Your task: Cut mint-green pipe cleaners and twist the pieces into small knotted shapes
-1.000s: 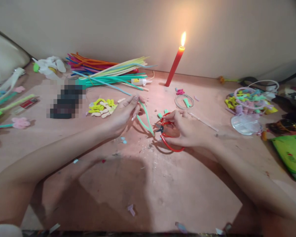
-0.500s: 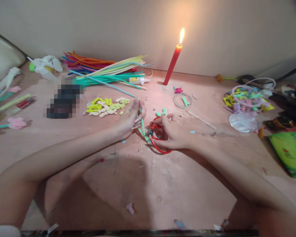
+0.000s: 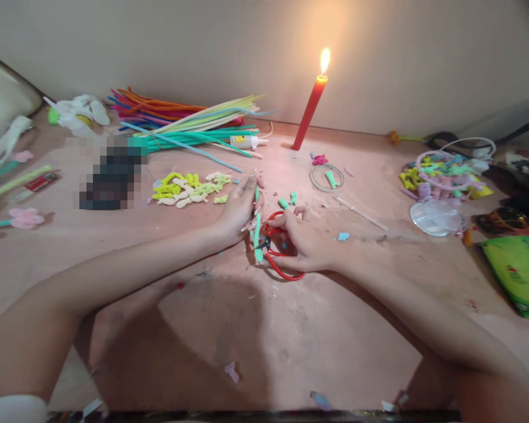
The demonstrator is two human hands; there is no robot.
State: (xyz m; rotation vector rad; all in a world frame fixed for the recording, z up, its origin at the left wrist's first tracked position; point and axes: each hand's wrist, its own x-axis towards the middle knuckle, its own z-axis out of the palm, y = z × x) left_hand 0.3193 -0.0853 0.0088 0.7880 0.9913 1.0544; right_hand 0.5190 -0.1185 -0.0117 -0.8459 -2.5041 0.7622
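Between the fingers of my left hand (image 3: 242, 208) a mint-green pipe cleaner (image 3: 257, 226) hangs down, its lower end bent or looped. My right hand (image 3: 306, 238) grips the red handles of a pair of scissors (image 3: 278, 271), whose short dark blades sit against the pipe cleaner near its lower end. Whether the blades have closed through it I cannot tell. Just beyond the scissors lie small mint-green twisted pieces (image 3: 288, 200). A pile of yellow and cream twisted pieces (image 3: 189, 190) rests behind my left wrist.
A lit red candle (image 3: 310, 114) stands tilted at the back. Bundled pipe cleaners (image 3: 180, 117) and a glue bottle (image 3: 245, 141) lie at back left. On the right are a heap of coloured pieces (image 3: 441, 176), a clear lid (image 3: 436, 217) and a green packet (image 3: 515, 273).
My left hand has shifted slightly right, and the pipe cleaner now hangs straighter. The scissors have moved slightly left and down, with their blades at the pipe cleaner.
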